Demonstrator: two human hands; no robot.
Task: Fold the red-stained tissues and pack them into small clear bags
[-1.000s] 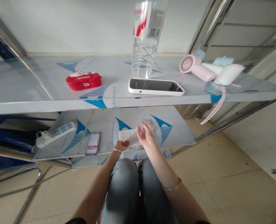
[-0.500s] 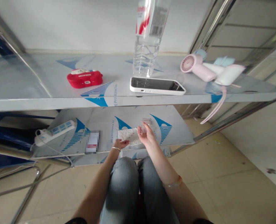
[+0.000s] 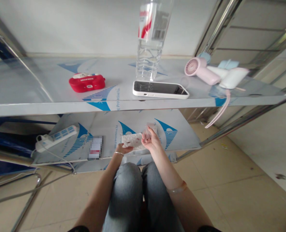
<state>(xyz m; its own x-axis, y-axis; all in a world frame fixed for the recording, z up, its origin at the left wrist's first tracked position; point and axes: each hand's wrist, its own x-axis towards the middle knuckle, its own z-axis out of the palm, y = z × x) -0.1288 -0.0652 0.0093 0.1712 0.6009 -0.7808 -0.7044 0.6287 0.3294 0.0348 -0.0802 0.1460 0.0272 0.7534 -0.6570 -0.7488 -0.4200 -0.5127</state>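
Left hand (image 3: 123, 149) has uncurled slightly since a second ago, gripping one white pad (image 3: 130, 140) over the lower shelf (image 3: 104, 124); right hand (image 3: 153, 139) pinches what may be one clear plastic piece (image 3: 146, 133); on the upper shelf (image 3: 120, 72), one bottle (image 3: 149, 54), one phone (image 3: 161, 88)

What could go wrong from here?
The phone lies near the front edge of the upper shelf; a bump might knock it off.
The tall bottle stands just behind it and might tip onto it.
The clear plastic piece in the right hand might slip.
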